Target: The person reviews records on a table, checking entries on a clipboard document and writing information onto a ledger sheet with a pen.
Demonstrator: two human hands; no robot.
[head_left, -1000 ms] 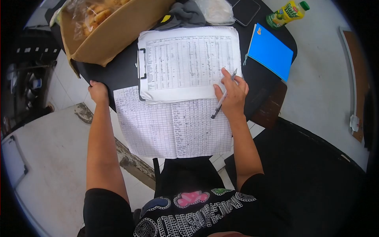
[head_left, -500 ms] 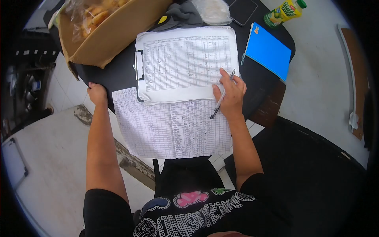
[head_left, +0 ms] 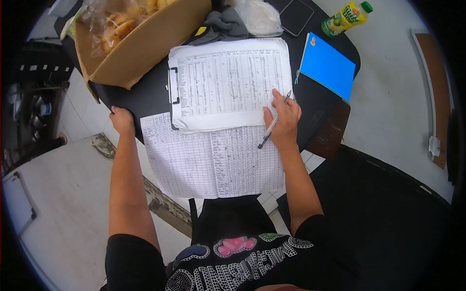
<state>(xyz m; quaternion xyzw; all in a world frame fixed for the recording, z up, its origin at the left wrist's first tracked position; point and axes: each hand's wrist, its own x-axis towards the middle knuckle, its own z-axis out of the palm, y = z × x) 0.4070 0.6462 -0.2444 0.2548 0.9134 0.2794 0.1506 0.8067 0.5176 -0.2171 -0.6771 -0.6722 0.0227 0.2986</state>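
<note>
My right hand holds a pen between its fingers, at the lower right part of a clipboard's printed sheets. The index fingertip and thumb touch the paper. The clipboard's metal clip is on the left side. Beneath the clipboard, an open ledger with handwritten columns hangs over the near table edge. My left hand grips the left edge of the black table, its fingers partly hidden.
A cardboard box with bagged bread stands at the upper left. Behind the clipboard lie a grey cloth, a white plastic bag and a phone. A blue notebook and a green-yellow bottle are at the right.
The view has shifted slightly, so the tabletop objects appear a little lower. Both hands keep nearly the same places, and the pen stays in my right hand.
</note>
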